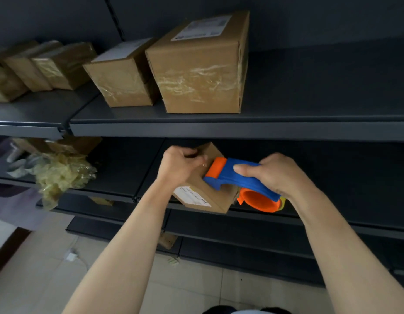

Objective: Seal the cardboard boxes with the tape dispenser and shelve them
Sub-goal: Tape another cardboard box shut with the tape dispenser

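Note:
A small cardboard box (pixel 196 189) with a white label lies on the middle shelf (pixel 332 177), tilted toward me. My left hand (pixel 180 165) grips its far top edge. My right hand (pixel 278 175) holds the blue and orange tape dispenser (pixel 237 177), whose orange front end rests on the box's top. On the upper shelf (pixel 219 128) stand a large taped box (pixel 196 71), a smaller taped box (pixel 124 78) to its left, and a row of several small boxes (pixel 38 66) further left.
A wad of crumpled clear tape and plastic (pixel 60 173) hangs over the middle shelf's left end. Lower dark shelves (pixel 241 232) hold a cardboard scrap. A white charger with cable (pixel 71 256) lies on the tiled floor. The right part of both shelves is bare.

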A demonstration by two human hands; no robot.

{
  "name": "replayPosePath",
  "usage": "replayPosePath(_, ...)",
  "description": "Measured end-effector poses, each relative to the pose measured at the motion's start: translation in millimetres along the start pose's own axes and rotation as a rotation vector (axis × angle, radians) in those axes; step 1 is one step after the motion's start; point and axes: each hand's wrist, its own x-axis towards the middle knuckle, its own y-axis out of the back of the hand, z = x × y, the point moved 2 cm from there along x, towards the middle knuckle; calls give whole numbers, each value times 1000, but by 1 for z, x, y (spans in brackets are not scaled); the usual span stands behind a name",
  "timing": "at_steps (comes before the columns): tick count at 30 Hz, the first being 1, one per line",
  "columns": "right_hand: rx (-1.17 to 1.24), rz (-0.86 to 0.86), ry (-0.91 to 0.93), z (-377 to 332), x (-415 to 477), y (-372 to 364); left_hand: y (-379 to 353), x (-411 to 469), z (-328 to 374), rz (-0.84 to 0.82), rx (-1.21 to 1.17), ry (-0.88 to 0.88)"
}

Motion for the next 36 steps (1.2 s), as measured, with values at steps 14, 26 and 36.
replayPosePath(14,57,13,-2,-43,4,-7,22,23,-27,61,24,22)
replayPosePath(26,105,-35,-9,-27,-1,8,62,51,-66,235,119,137)
replayPosePath(36,81,-22,-66,-30,5,1,27,-3,-37,-2,440,-421)
